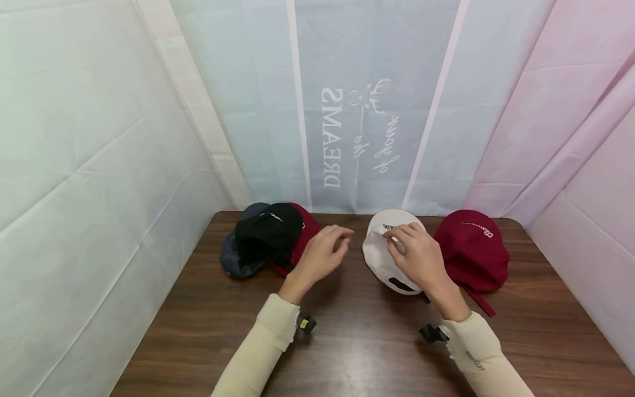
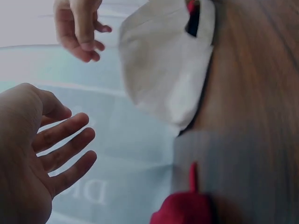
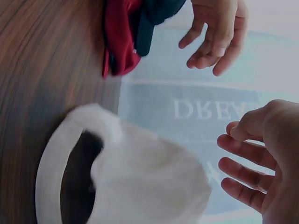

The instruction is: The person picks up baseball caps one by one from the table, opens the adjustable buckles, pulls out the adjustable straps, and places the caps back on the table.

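Note:
In the head view a white cap (image 1: 384,256) lies on the table, its back opening toward me. My right hand (image 1: 419,253) hovers over its right part, fingers loosely bent and holding nothing; the right wrist view shows a gap between that hand (image 3: 257,158) and the white cap (image 3: 149,177). My left hand (image 1: 324,251) is raised beside a stack of caps, also holding nothing. In that stack a black cap (image 1: 270,231) overlaps a dark red cap (image 1: 306,231) and a dark blue-grey cap (image 1: 238,259). Right of the white cap sits another dark red cap (image 1: 471,251).
The brown wooden table (image 1: 347,353) ends at a pale blue cloth backdrop (image 1: 258,110) printed with mirrored lettering. White cloth (image 1: 89,165) hangs on the left, pinkish cloth (image 1: 570,138) on the right. A small black device (image 1: 306,324) sticks out from my left cuff, another (image 1: 432,333) from my right.

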Available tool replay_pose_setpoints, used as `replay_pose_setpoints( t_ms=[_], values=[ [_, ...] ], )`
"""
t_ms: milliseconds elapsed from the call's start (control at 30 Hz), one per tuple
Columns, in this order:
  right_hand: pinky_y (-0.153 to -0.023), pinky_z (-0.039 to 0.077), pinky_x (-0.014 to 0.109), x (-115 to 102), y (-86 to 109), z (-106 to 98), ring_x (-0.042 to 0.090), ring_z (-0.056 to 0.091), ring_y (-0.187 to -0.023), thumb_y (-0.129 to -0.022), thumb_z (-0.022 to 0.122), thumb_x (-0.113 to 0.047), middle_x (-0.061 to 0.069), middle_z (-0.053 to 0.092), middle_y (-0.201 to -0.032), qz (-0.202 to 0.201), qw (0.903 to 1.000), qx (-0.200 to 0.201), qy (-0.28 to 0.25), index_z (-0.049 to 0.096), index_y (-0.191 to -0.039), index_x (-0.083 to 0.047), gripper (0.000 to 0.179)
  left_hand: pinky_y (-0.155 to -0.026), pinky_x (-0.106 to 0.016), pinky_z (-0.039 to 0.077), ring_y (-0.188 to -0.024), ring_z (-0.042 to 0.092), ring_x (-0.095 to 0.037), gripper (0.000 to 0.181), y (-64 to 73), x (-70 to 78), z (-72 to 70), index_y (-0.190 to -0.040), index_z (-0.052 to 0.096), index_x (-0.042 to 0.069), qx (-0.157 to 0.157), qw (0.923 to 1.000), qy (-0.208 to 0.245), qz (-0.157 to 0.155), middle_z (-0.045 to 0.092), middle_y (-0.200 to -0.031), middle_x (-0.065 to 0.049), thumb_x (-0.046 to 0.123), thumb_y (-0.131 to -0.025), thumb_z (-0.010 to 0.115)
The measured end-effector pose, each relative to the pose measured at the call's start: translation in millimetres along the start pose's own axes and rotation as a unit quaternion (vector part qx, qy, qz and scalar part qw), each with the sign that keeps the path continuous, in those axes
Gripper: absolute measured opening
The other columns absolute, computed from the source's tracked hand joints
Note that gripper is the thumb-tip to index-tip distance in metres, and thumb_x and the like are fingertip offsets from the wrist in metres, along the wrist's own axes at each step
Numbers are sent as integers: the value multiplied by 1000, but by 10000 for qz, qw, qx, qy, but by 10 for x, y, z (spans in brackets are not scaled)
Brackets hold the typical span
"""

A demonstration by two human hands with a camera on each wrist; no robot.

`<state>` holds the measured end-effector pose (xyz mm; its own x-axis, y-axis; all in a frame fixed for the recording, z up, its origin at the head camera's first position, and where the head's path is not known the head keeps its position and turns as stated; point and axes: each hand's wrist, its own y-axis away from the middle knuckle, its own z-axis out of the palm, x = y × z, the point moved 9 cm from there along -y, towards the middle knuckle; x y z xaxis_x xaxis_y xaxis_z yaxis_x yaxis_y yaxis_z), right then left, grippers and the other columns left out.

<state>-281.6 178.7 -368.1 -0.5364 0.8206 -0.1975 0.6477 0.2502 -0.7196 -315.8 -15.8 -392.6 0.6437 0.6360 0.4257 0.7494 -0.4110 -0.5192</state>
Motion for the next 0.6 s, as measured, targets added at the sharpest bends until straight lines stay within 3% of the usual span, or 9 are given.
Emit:
replay_pose_setpoints(
  t_ms=[167, 300, 600],
  values=[
    [-72, 58, 42, -192, -62, 87, 25, 69, -93, -90, 79, -7, 2, 80, -99, -146, 9996, -106, -208, 81, -100, -13, 12, -84, -34, 60, -95, 67, -16, 18, 96, -46, -356, -116, 78, 13, 494, 9986, -143, 103, 76, -107, -1, 12, -103, 66],
    [-71, 56, 41, -331, -130, 157, 23, 67, -91, -91, 79, -9, 1, 79, -99, -156, 9990, -187, -365, 81, -100, -13, 10, -87, -34, 62, -95, 66, -19, 16, 191, -108, -593, -114, 78, 11, 729, 9972, -134, 103, 76, -105, -3, 10, -102, 67],
    [-72, 57, 39, -554, -261, 381, 21, 67, -91, -92, 78, -11, -3, 78, -100, -314, 9972, -280, -617, 79, -100, -15, 10, -83, -36, 60, -94, 65, -19, 14, 402, -250, -968, -111, 78, 9, 1250, 9915, -214, 293, 75, -104, -5, 7, -100, 69]
  ],
)
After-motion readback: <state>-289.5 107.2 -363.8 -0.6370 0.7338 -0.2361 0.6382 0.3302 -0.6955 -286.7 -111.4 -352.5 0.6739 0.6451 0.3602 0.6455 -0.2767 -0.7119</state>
